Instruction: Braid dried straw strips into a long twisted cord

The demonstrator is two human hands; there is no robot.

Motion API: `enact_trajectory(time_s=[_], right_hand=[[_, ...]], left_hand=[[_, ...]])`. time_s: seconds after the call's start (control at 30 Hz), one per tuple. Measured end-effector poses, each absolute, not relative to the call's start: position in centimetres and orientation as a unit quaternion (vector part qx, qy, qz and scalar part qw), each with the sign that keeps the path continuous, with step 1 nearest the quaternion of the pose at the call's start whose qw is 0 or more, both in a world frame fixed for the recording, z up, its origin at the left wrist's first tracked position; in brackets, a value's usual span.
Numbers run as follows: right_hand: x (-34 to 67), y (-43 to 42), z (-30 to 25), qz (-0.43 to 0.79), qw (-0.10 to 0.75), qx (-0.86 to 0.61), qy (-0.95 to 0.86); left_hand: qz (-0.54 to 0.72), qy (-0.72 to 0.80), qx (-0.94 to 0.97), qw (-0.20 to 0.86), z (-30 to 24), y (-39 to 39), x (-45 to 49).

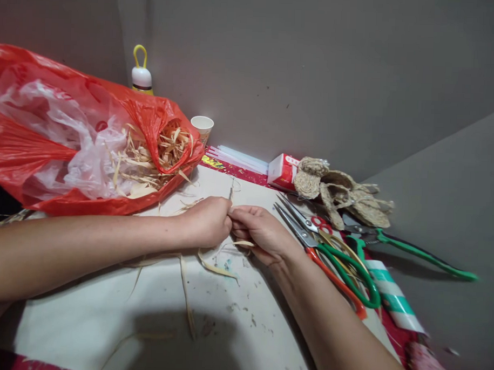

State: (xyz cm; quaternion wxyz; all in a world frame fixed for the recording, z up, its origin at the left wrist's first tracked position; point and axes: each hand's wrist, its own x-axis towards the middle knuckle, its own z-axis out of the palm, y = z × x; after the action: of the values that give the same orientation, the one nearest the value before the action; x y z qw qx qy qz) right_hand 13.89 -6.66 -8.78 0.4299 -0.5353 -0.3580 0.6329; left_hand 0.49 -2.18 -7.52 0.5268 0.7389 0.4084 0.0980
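My left hand (211,221) is closed in a fist, knuckles toward the camera. A thin strand of dry husk (231,194) sticks up from between the two hands, a fine wire-like end at its tip. My right hand (261,231) meets it from the right, thumb and index finger pinched at the left fist. Below the right fingers a pale husk strip (244,243) pokes out. Just what lies inside the fingers is hidden. Loose husk strips (217,269) lie on the white board (153,306) under the hands.
At left a red plastic bag (108,202) holds dry husk strips. Behind it stand a yellow-topped bottle (141,77) and a paper cup (202,125). Thin sticks (240,159), a tissue pack (282,171), woven pieces (331,188), scissors (350,259), and green-handled pliers (426,253) line the back and right.
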Motion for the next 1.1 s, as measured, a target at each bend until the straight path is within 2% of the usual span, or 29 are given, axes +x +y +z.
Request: enact_trajectory(time_s=[0.1, 0.3, 0.47, 0.77, 0.87, 0.93, 1.1], right_hand=[[13.9, -6.6, -9.0, 0.630, 0.422, -0.546, -0.357], [14.7, -6.6, -8.2, 0.652, 0.430, -0.505, -0.367], [15.2, -6.6, -7.9, 0.668, 0.388, -0.508, -0.381], [16.1, -6.4, -8.7, 0.671, 0.339, -0.524, -0.400], [16.3, -6.4, -8.8, 0.668, 0.333, -0.524, -0.409], [16.3, -6.4, -8.8, 0.666, 0.333, -0.527, -0.409], [16.4, -6.4, -8.6, 0.672, 0.335, -0.522, -0.405]], left_hand=[[0.097, 0.379, 0.783, 0.483, -7.1, -2.0, 0.5], [0.011, 0.359, 0.703, 0.614, -5.7, -0.1, 0.4], [-0.016, 0.315, 0.679, 0.663, -7.0, 1.3, -0.1], [-0.040, 0.305, 0.743, 0.595, -7.1, 2.5, -0.7], [-0.052, 0.331, 0.760, 0.557, -6.0, 3.3, -1.2], [-0.020, 0.366, 0.792, 0.489, -5.1, 3.8, -1.6], [0.295, 0.400, 0.836, 0.232, -3.6, 2.2, -1.6]])
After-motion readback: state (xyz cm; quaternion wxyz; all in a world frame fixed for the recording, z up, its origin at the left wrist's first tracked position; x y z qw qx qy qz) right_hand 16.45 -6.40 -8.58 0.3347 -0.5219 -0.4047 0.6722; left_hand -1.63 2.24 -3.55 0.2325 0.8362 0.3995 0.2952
